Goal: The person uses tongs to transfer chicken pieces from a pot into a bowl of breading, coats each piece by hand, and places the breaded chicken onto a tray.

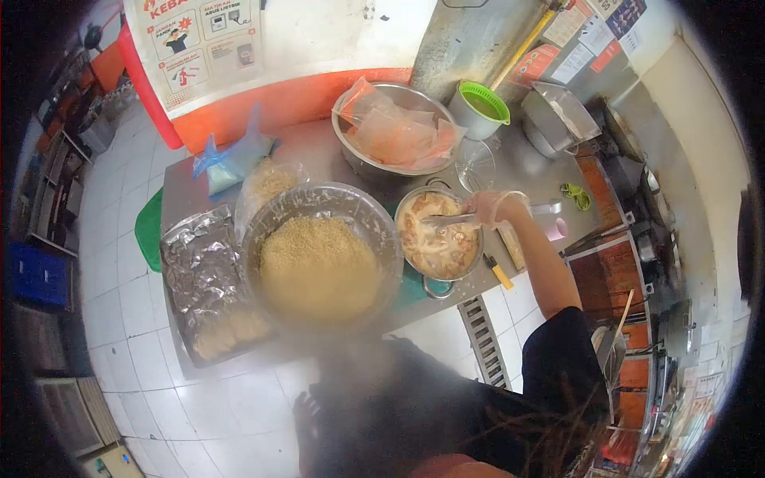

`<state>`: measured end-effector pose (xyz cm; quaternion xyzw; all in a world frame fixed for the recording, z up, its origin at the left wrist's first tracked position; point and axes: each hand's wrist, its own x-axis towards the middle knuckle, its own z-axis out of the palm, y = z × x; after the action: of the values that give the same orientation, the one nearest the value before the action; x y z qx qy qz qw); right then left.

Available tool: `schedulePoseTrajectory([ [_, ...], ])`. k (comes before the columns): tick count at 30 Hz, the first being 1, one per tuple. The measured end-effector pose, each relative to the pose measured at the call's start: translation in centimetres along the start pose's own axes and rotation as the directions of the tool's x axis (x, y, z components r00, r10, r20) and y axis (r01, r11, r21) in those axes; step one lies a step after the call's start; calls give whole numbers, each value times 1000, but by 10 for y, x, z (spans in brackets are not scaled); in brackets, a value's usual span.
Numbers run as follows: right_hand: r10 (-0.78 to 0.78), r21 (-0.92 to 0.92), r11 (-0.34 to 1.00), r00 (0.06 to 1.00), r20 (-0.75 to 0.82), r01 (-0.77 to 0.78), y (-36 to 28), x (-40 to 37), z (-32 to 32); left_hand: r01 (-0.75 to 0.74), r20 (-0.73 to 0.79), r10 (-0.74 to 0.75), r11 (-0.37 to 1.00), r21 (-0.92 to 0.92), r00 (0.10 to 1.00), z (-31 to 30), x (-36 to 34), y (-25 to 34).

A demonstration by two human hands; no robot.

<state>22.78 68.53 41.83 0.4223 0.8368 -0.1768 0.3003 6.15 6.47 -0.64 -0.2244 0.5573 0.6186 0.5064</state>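
"What does the right hand [500, 209] hold?"

"It is closed around metal tongs [448, 220], their tips among pale, wet pieces [434, 253] in the pot [470, 272]."

"And the left hand [305, 410]?"

"Low, off the table [319, 151], and hazy; one cannot tell whether it is clenched."

"Where's the pot?"

"On the table, just beside the large bowl [357, 205] of crumbs [319, 267]."

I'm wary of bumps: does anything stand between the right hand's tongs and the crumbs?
Two rims: the tongs in the right hand dip into the pot; its rim and that of the bowl around the crumbs stand between. Nothing else visible.
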Motion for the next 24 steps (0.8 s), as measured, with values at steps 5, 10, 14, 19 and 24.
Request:
schedulePoseTrajectory([
  [5,1,326,945,999,-37,11,49,-11,3,-135,21,133,984,114,991,37,-54,26],
  [10,-134,25,988,914,-382,155,43,-58,3,5,197,-60,964,266,979,-56,48,-29],
  [14,-27,44,998,901,-434,51,39,-56,17,-38,151,3,972,231,989,-40,42,-28],
  [19,-110,93,980,874,-473,174,26,-59,21,-122,88,106,973,197,990,5,-4,6],
  [24,-215,214,904,826,-521,370,-41,-54,16,6,76,-15,994,111,997,-17,31,0],
])
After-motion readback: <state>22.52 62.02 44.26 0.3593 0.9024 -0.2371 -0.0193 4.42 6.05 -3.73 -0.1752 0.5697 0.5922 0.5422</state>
